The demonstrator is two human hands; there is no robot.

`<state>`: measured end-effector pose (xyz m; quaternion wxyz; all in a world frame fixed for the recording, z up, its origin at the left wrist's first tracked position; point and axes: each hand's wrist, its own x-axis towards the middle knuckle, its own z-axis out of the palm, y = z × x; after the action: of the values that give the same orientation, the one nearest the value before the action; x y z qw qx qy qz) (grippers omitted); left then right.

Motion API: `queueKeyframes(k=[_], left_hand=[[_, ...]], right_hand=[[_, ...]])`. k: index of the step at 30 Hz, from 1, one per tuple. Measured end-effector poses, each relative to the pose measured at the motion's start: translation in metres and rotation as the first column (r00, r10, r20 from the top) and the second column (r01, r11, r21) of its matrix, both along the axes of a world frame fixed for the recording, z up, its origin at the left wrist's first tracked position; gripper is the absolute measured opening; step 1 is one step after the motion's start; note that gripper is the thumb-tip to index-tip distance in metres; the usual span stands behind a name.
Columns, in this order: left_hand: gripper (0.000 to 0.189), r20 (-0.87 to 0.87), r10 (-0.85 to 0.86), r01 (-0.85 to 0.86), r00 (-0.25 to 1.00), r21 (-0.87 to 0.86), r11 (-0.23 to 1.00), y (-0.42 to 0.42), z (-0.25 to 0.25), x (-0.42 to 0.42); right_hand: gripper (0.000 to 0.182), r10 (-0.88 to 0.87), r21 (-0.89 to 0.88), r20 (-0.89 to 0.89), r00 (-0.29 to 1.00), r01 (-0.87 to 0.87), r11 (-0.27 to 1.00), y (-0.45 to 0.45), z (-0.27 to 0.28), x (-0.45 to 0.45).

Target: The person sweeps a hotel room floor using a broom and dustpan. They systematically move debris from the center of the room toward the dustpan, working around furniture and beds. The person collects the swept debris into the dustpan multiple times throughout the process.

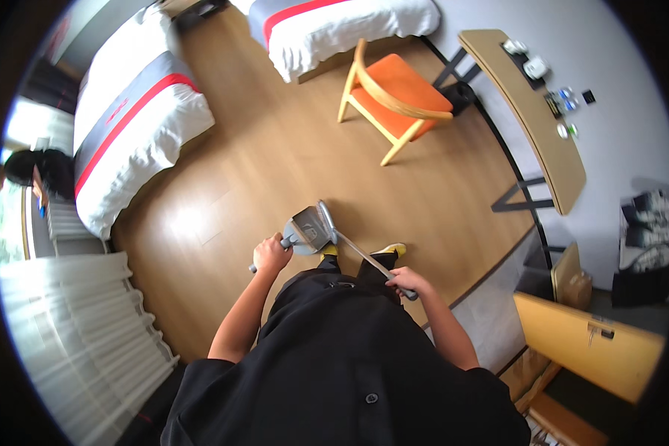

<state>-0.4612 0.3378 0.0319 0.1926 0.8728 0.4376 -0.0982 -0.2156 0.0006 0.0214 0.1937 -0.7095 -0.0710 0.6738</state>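
My left hand [273,254] is closed around the handle of a grey long-handled dustpan [308,231] in front of my feet. In my right hand [410,282] is the grip of a broom [362,251] with a pale metal-looking stick. The stick slants away to the left, and the broom's grey head [326,221] is right beside the dustpan's open side. Whether the head touches the pan I cannot tell, nor whether any dirt lies inside. My yellow shoes [391,250] stand just behind these tools on the wood-look floor [256,161].
Two beds with white covers stand ahead, one left [139,134], one farther [345,28]. An orange chair [401,86] is near a wall desk [535,122] holding bottles and cups. A wooden door [585,345] is at right, white curtains [83,334] at left. Another person [53,170] bends by the window.
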Motion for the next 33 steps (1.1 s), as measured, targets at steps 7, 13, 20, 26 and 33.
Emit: queueKeyframes(k=[7,13,20,26,33], left_hand=[[0.029,0.002,-0.013,0.013,1.0,0.008,1.0,0.0,0.0,0.014],[0.029,0.009,-0.059,0.059,0.998,0.04,0.997,0.003,0.006,0.029],[0.029,0.013,-0.027,0.027,1.0,0.005,1.0,-0.003,0.007,0.047],[0.032,0.01,-0.043,0.043,0.999,-0.01,0.999,-0.004,0.013,0.058],[0.035,0.035,-0.059,0.061,0.998,-0.045,0.997,0.007,0.011,0.057]], right_hand=[[0.01,-0.137,0.084,0.099,0.986,0.129,0.988,-0.041,0.041,0.034],[0.016,-0.122,-0.07,0.288,0.95,0.148,0.987,0.0,-0.007,0.006],[0.021,0.149,-0.159,0.306,0.94,-0.104,0.982,0.047,-0.025,-0.03],[0.017,0.101,-0.035,0.163,0.981,-0.097,0.995,0.035,-0.04,-0.013],[0.013,0.139,0.098,0.134,0.981,-0.153,0.983,0.017,-0.041,0.003]])
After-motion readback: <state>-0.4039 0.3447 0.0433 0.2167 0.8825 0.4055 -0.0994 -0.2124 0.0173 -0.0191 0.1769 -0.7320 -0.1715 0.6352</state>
